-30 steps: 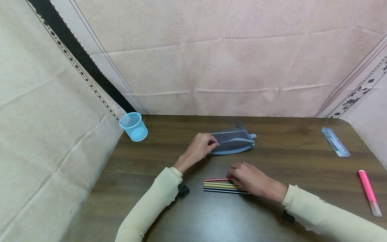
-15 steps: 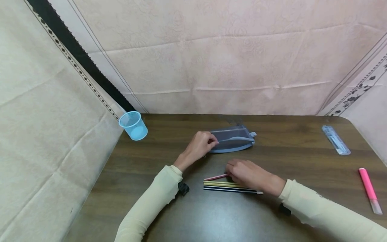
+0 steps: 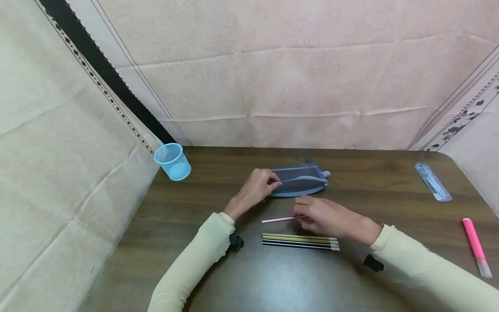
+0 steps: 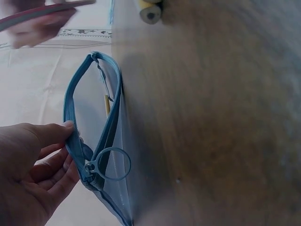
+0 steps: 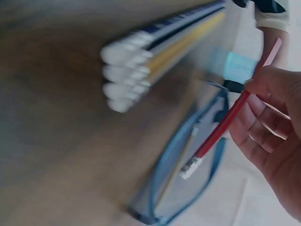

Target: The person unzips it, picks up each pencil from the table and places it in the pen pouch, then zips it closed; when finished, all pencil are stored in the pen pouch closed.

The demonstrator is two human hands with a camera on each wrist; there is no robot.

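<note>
My left hand (image 3: pixel 255 190) pinches the zipped edge of a translucent blue pencil case (image 3: pixel 298 189), its mouth held apart. A ring pull (image 4: pixel 130 162) hangs from the zip in the left wrist view. Inside the case lies a yellowish pencil (image 5: pixel 178 162), partly hidden. Just in front of the case, my right hand (image 3: pixel 325 219) holds a red pencil (image 5: pixel 225 123) between thumb and fingers, raised off the table. Its white eraser end points towards the case mouth in the right wrist view. Below the right hand several black and gold pencils (image 3: pixel 294 241) lie side by side.
A light blue cup (image 3: pixel 173 162) stands at the table's back left corner. To the right lie a pale blue flat pack (image 3: pixel 433 183) and a pink marker (image 3: pixel 476 247) with a clear end. Pale cloth (image 3: pixel 312 95) hangs behind the wooden table (image 3: pixel 218 277).
My right hand has lifted the red pencil out of the row and moved it up towards the pencil case. The eraser ends of the other pencils now show. My left hand keeps its place.
</note>
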